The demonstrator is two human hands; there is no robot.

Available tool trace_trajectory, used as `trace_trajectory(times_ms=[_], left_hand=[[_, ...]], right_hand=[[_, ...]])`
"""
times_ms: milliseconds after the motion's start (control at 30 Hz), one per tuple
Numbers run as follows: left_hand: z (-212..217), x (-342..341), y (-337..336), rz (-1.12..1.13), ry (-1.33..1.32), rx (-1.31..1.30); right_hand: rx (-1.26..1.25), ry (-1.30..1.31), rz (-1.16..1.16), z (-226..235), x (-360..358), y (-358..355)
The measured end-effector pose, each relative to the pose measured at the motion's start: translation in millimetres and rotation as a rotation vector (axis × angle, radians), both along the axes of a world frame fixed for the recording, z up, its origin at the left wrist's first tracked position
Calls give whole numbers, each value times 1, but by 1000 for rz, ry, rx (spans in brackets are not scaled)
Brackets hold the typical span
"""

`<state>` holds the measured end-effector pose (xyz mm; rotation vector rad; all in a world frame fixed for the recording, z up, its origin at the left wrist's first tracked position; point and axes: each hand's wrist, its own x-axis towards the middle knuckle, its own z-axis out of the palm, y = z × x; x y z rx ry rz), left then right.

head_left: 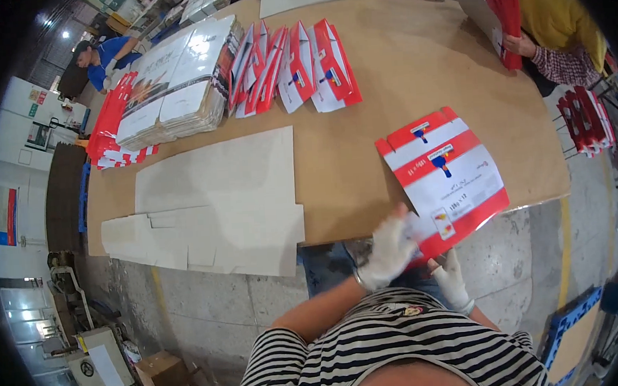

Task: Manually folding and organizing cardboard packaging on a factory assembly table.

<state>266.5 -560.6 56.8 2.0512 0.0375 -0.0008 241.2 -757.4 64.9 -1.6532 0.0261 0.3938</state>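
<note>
A flat red-and-white printed carton (457,180) lies at the table's near right, its near edge sticking out over the table edge. My left hand (387,250), in a white glove with bare fingertips, is at the carton's near left corner. Its fingers are smeared by motion, so their grip is unclear. My right hand (452,280), gloved the same way, is just below the carton's near edge. Its thumb and fingers are apart, and I see nothing held between them.
Blank white cardboard sheets (217,191) lie at left on the brown table (414,59). Behind them are bundled printed sheets (175,81) and folded red-and-white cartons (315,69). A co-worker in yellow (560,15) holds cartons at far right; another in blue (120,59) stands far left.
</note>
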Motion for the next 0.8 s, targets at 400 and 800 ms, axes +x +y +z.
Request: trace_trajectory(times_ms=[400, 800], left_hand=[[41, -78, 140, 75, 11, 711], [5, -131, 184, 202, 309, 945]], right_hand=[[70, 120, -235, -4, 161, -58], [-267, -425, -57, -33, 303, -9]])
